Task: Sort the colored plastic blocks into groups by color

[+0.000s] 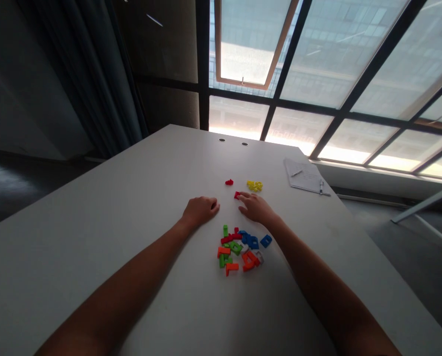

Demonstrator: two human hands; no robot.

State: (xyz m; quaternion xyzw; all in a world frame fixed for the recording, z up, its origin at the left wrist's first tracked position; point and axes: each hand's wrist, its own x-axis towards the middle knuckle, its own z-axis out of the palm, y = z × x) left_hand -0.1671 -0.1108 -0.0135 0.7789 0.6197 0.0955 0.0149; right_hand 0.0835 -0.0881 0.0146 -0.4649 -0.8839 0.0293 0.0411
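Our right grip (256, 208) stands wide, its fingertips (243, 196) at a red piece (237, 195); we cannot tell if they hold it. Our left grip (200, 211) rests curled on the worktop (94, 237), nothing showing in it. The heap (237, 249) lies nearer us than both grips: roughly two dozen green, red, blue and orange pieces, too overlapped to count exactly. Beyond the heap sit one red lump (228, 182) and one yellow cluster (255, 186), seemingly set apart by colour. Further beyond it, right, lie one stack of papers (304, 175) and one pen (320, 187).
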